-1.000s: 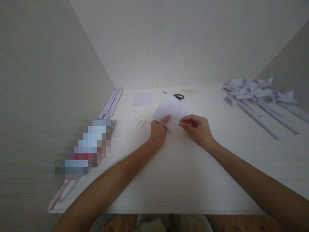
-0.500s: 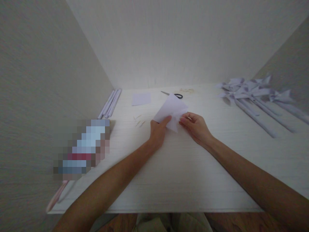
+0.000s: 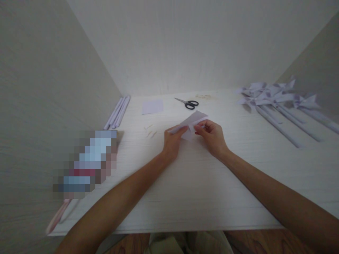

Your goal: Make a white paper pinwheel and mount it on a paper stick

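A pale sheet of paper (image 3: pixel 196 115) is held tilted above the white table, its edges bent and partly folded. My left hand (image 3: pixel 172 141) grips its left side, thumb on top and fingers hidden beneath. At the right side, my right hand (image 3: pixel 214 137) pinches a flap of the same paper between thumb and fingers. Just beyond the paper lie black-handled scissors (image 3: pixel 191 104), blades pointing left. A flat square of pale paper (image 3: pixel 153 107) rests to their left. Several thin tan strips (image 3: pixel 151 133) lie left of my left hand.
Several rolled paper sticks (image 3: pixel 118 113) lie along the left wall. A blurred-out object (image 3: pixel 90 158) stands at the left edge. Paper pinwheel-like shapes on sticks (image 3: pixel 278 100) are piled at the right. More tan bits (image 3: pixel 203 96) lie by the back wall.
The paper has tipped and its near flap has been bent upward by my right hand, so the sheet shows narrower. The scissors' handles are now uncovered. The view has shifted slightly.
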A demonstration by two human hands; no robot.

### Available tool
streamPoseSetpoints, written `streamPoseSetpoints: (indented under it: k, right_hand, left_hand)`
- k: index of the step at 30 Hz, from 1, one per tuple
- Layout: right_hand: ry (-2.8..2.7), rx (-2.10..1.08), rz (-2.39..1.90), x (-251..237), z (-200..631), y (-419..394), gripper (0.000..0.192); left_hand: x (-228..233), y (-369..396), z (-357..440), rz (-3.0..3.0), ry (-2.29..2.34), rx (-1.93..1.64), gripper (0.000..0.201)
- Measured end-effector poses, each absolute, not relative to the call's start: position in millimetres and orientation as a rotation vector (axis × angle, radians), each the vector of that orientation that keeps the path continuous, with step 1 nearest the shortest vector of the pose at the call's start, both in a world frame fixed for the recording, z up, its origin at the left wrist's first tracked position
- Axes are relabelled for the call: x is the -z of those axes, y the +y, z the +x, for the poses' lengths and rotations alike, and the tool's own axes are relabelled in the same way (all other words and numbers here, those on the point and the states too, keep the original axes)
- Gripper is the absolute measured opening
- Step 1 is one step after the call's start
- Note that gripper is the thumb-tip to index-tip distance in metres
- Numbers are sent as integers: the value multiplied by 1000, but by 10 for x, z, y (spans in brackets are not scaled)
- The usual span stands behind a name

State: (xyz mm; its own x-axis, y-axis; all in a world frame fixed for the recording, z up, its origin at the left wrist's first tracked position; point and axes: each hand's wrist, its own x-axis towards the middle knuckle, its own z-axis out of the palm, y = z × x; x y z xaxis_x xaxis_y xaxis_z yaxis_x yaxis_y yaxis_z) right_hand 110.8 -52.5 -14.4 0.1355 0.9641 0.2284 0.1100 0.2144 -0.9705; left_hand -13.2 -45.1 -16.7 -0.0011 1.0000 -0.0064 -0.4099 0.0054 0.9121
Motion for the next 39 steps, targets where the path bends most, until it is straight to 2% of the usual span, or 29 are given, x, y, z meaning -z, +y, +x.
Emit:
streamPoseSetpoints:
  k: [7,29,39]
  right_hand:
    - [-1255,-787,-1264,110,1075,-537,19]
    - [-1107,-765,-1301,64,973,-605,19]
    - [-1137,-789,-1283,63,963,-615,18]
  left_hand:
    - [152,-459,-123,845,961,-1363,20]
    - [131,-502,-111,897,921,-1357,19]
    - [166,-475,-110,873,1028,-1387,25]
